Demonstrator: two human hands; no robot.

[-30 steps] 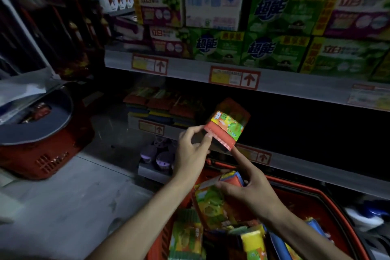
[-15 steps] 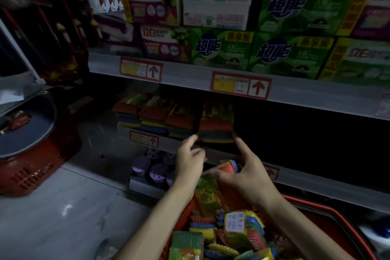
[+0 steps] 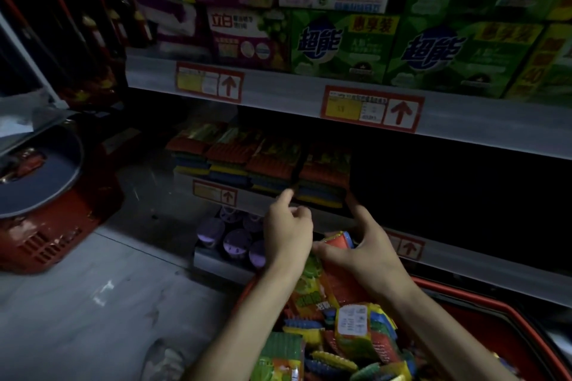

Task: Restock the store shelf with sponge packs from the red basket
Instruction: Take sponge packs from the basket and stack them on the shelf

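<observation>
glossy plastic sponge packs (image 3: 356, 337); cardboard boxes (image 3: 343, 43)

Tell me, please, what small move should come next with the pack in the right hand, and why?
Probably lift the sponge pack that the right hand grips above the red basket and set it on the shelf just right of the rightmost stack. Four stacks line the shelf, and no packs show in the dark space beside them. The left hand holds nothing.
</observation>
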